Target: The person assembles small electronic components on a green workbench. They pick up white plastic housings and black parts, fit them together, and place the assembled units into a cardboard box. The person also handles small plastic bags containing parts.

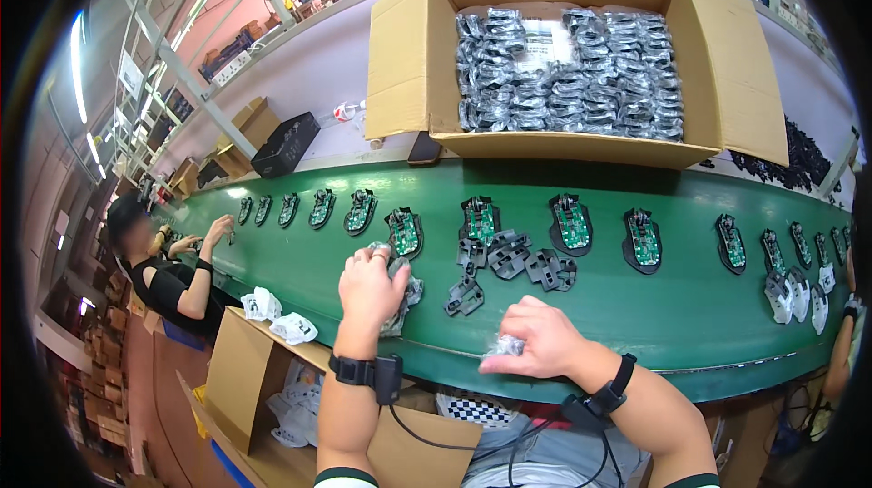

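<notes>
My left hand (pixel 371 286) is closed around a clear plastic bag with a dark grey part in it (pixel 400 306), at the near edge of the green work surface. To its right, my right hand (pixel 542 335) is curled shut on a crumpled piece of clear plastic (pixel 507 346). Beyond my hands lie several loose dark grey plastic parts (pixel 509 255) in a heap. Next to them sit black mouse-shaped bases with green circuit boards, one at the left (pixel 403 232), another behind the heap (pixel 479 216) and a third to the right (pixel 571 223).
An open cardboard box (pixel 581 150) of bagged parts stands behind the surface. More boards line both sides, with white-grey shells (pixel 779 295) at right. White bagged pieces (pixel 293 328) rest on a lower carton's flap (pixel 272 329). A co-worker (pixel 177 279) works at far left.
</notes>
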`<action>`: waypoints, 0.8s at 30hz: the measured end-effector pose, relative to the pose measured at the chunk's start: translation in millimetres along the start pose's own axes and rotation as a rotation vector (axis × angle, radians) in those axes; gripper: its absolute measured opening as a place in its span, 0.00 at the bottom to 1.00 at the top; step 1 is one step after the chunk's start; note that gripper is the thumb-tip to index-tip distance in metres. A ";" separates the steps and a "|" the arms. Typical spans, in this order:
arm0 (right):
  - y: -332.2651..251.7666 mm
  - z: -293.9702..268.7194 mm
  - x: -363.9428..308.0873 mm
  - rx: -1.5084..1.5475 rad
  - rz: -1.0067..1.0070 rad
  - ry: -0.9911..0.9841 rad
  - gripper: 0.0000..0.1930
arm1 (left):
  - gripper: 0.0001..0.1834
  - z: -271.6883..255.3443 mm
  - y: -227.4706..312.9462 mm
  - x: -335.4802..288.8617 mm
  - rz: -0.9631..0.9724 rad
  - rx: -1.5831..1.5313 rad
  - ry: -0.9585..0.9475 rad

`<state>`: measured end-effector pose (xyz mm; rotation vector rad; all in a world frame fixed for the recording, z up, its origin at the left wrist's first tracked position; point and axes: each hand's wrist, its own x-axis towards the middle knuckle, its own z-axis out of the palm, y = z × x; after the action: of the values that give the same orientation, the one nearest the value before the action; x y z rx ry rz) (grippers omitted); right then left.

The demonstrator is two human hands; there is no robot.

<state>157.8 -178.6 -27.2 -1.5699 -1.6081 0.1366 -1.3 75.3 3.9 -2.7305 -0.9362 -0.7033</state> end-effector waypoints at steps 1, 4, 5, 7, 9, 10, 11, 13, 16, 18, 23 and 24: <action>2.7 3.0 1.2 -0.017 -0.006 -0.013 0.24 | 0.17 -0.2 -3.8 -0.4 -0.051 0.007 -0.084; 13.2 12.9 1.8 -0.021 -0.059 0.150 0.19 | 0.13 -1.8 -6.6 1.1 -0.164 0.010 -0.246; 14.9 13.8 2.6 -0.027 -0.110 0.219 0.17 | 0.12 0.1 -8.6 2.4 -0.177 -0.005 -0.203; 8.6 5.8 -1.2 -0.007 0.121 0.051 0.09 | 0.11 6.4 -11.9 5.8 -0.198 -0.036 -0.121; 5.1 3.8 -1.8 0.068 0.223 0.035 0.13 | 0.09 7.4 -9.3 8.3 -0.253 -0.341 0.062; 3.5 7.0 -1.1 0.130 0.210 0.108 0.19 | 0.08 7.6 -6.3 10.7 -0.272 -0.495 0.152; 2.2 8.6 -0.6 0.192 0.196 0.181 0.25 | 0.09 12.0 -3.5 11.6 -0.230 -0.675 0.194; 0.8 4.1 3.2 0.102 0.124 0.248 0.31 | 0.11 22.8 1.8 7.5 -0.143 -1.031 0.273; -1.0 -5.1 7.8 0.065 0.046 0.371 0.35 | 0.08 10.3 29.7 -8.8 -0.179 -1.444 0.000; 1.7 -4.6 6.1 0.184 0.020 0.380 0.39 | 0.05 0.2 53.4 -16.1 -0.098 -1.566 -0.148; 5.9 -6.0 1.0 0.430 0.310 0.191 0.19 | 0.08 -10.7 82.0 -22.0 0.038 -1.664 -0.304; 6.2 -7.3 0.9 0.491 0.373 0.194 0.15 | 0.10 -3.4 78.5 -24.2 0.014 -1.673 -0.300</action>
<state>167.3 -180.0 -26.0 -1.4218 -1.0193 0.5223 29.0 -0.6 -5.5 -4.2814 -0.2358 -1.6261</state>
